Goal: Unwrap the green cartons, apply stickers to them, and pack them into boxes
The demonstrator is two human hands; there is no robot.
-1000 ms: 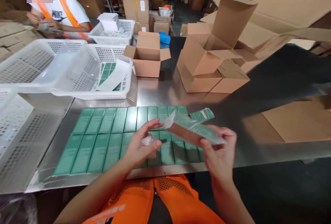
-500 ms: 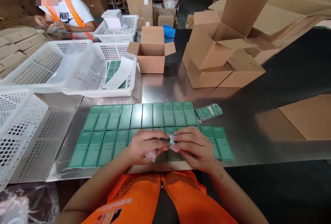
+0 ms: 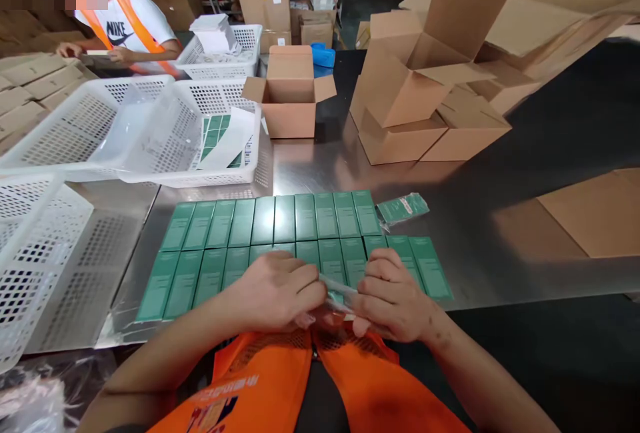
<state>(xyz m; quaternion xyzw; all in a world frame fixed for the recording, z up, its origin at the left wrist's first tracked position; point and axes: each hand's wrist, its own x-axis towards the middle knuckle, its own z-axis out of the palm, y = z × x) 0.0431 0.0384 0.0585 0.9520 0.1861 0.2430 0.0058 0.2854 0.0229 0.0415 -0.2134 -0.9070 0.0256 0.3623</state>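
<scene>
Clear plastic film (image 3: pixel 338 287) is stretched between my two hands, just above the near edge of the table. My left hand (image 3: pixel 281 289) is closed on one end of it, knuckles up. At the other end my right hand (image 3: pixel 393 296) grips the film with curled fingers. Behind and under the hands lie green boxes (image 3: pixel 254 223) in two side-by-side rows, flat on the metal table. The hands hide part of the front row. A green packet in clear wrap (image 3: pixel 403 209) rests beyond the right end of the back row.
White perforated baskets (image 3: pixel 200 176) stand at left, one holding green-printed sheets. An open carton (image 3: pixel 290 116) sits behind the boxes. More cartons (image 3: pixel 405 143) are stacked at right, and a cardboard flap (image 3: pixel 595 216) lies nearer. A co-worker in an orange vest (image 3: pixel 133 16) works at far left.
Both hands have moved slightly lower and apart, from pinching the small crumpled plastic to closing tightly on it, and the film now stretches between them. The co-worker's hands have shifted.
</scene>
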